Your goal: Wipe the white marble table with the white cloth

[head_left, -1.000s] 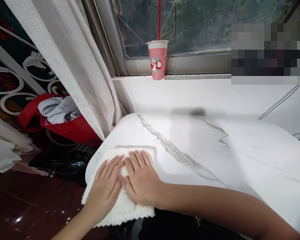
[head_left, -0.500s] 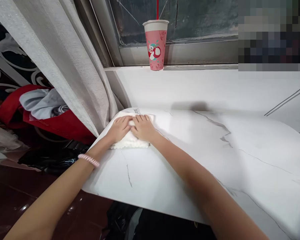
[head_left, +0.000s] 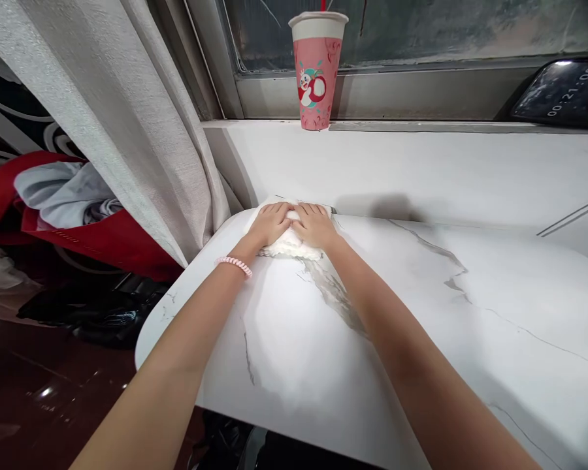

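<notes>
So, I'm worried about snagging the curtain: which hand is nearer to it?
Left. The left hand rests on the white cloth, to the right of the curtain and apart from it; the right hand rests on the same cloth, farther right.

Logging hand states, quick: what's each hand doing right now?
Left hand: open, palm down on the white cloth.
Right hand: open, palm down on the same cloth.

The white cloth (head_left: 290, 245) is partly hidden, the red straw (head_left: 323, 5) cropped above.
</notes>
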Demonstrator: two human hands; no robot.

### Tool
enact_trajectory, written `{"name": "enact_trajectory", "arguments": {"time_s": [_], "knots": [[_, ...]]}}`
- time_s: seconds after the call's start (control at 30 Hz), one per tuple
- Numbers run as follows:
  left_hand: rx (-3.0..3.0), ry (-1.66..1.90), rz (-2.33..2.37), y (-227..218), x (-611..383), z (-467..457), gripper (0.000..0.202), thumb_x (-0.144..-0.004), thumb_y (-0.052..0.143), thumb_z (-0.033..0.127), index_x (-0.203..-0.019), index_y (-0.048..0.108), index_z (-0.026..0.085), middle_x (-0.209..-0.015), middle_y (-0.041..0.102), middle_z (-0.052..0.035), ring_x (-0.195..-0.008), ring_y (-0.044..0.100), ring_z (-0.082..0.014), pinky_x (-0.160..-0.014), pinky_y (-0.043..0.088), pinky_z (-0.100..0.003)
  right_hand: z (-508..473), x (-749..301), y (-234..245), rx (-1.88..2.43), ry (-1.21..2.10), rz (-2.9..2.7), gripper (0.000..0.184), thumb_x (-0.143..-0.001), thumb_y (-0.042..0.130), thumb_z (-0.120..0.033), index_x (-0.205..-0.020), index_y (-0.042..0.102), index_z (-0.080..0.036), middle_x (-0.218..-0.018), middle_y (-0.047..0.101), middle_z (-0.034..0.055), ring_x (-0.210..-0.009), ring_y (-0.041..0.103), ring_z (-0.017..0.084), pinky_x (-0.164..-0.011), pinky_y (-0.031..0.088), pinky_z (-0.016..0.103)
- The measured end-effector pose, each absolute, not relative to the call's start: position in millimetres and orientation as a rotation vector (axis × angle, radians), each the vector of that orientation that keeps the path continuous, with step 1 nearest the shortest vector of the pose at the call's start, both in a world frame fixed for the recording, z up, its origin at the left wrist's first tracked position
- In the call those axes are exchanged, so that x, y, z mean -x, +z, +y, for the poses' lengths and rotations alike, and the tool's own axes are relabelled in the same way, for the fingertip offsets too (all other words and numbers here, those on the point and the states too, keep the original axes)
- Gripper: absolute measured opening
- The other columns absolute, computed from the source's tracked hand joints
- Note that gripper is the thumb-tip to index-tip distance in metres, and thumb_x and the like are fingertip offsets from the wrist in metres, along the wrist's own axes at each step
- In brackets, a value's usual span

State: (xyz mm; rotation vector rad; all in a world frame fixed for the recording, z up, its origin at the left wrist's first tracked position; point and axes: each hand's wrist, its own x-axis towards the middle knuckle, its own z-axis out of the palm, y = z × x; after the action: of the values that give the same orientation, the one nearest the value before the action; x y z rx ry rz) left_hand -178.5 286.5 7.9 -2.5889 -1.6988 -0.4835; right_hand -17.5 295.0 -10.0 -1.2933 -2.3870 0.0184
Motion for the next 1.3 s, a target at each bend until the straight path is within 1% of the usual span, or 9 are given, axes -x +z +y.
{"name": "enact_trajectory", "arguments": {"time_s": [0.3,0.5,0.7,0.8,0.9,0.97,1.03,1.13,1.3], "knots": [[2.648,-0.556,-1.635,4,158,251,0.041,-0.091,0.030,0.019,-0.126,0.050,0.018,-0.135,0.057,-0.0075,-0.126,0.047,-0.0224,-0.114,0.025,-0.043,250,-1,-14,1.385,-0.055,-2.353,0.044,-0.098,0.034,-0.024,-0.137,0.048,-0.008,-0.147,0.046,0.0156,-0.134,0.039,0.027,-0.116,0.020,0.043],[2.665,-0.513,-1.559,4,153,177,0.042,-0.092,0.028,0.022,-0.130,0.048,0.017,-0.141,0.052,-0.0096,-0.132,0.043,-0.0213,-0.117,0.022,-0.044,180,-17,-17,1.240,-0.093,-2.361,0.046,-0.097,0.036,-0.026,-0.135,0.050,-0.005,-0.143,0.049,0.0192,-0.132,0.041,0.031,-0.114,0.023,0.048],[2.622,-0.460,-1.613,0,137,92,0.044,-0.095,0.026,0.022,-0.134,0.046,0.015,-0.144,0.048,-0.0124,-0.138,0.038,-0.0243,-0.118,0.020,-0.048,103,-34,-14,1.122,-0.015,-2.389,0.048,-0.097,0.034,-0.026,-0.136,0.049,-0.004,-0.143,0.048,0.0215,-0.134,0.039,0.032,-0.114,0.025,0.053],[2.667,-0.461,-1.613,7,129,58,0.044,-0.097,0.029,0.026,-0.136,0.045,0.013,-0.145,0.047,-0.0149,-0.137,0.039,-0.0280,-0.116,0.025,-0.052,73,-53,-10,1.076,0.041,-2.424,0.048,-0.097,0.034,-0.027,-0.138,0.048,-0.006,-0.144,0.047,0.0205,-0.134,0.039,0.032,-0.114,0.027,0.056],[2.849,-0.376,-1.574,21,125,35,0.044,-0.100,0.034,0.037,-0.140,0.044,0.021,-0.147,0.046,-0.0105,-0.136,0.040,-0.0280,-0.111,0.034,-0.050,51,-78,-4,0.997,0.086,-2.488,0.048,-0.097,0.035,-0.027,-0.139,0.048,-0.007,-0.144,0.048,0.0188,-0.137,0.038,0.030,-0.116,0.028,0.054],[2.943,-0.324,-1.562,28,122,25,0.045,-0.101,0.034,0.041,-0.143,0.041,0.027,-0.150,0.044,-0.0067,-0.137,0.039,-0.0268,-0.110,0.036,-0.049,42,-95,0,0.953,0.103,-2.528,0.048,-0.096,0.036,-0.026,-0.140,0.047,-0.009,-0.145,0.048,0.0169,-0.138,0.037,0.028,-0.116,0.029,0.053],[2.959,-0.334,-1.550,29,115,19,0.046,-0.102,0.032,0.041,-0.146,0.037,0.029,-0.152,0.041,-0.0062,-0.140,0.036,-0.0270,-0.111,0.035,-0.049,37,-108,3,0.953,0.111,-2.546,0.048,-0.096,0.037,-0.025,-0.141,0.046,-0.013,-0.147,0.047,0.0151,-0.140,0.036,0.028,-0.116,0.031,0.053],[2.925,-0.357,-1.508,23,102,19,0.049,-0.102,0.029,0.038,-0.149,0.033,0.025,-0.154,0.039,-0.0086,-0.143,0.032,-0.0285,-0.114,0.030,-0.053,38,-117,4,1.025,0.125,-2.541,0.047,-0.096,0.037,-0.027,-0.140,0.047,-0.017,-0.146,0.047,0.0147,-0.140,0.036,0.030,-0.113,0.032,0.057],[2.885,-0.306,-1.489,11,78,59,0.051,-0.099,0.027,0.030,-0.149,0.032,0.020,-0.154,0.038,-0.0093,-0.143,0.032,-0.0280,-0.117,0.026,-0.053,68,-108,3,1.316,0.186,-2.429,0.039,-0.097,0.033,-0.032,-0.127,0.054,-0.018,-0.138,0.053,0.0152,-0.134,0.042,0.034,-0.107,0.034,0.060]]}}
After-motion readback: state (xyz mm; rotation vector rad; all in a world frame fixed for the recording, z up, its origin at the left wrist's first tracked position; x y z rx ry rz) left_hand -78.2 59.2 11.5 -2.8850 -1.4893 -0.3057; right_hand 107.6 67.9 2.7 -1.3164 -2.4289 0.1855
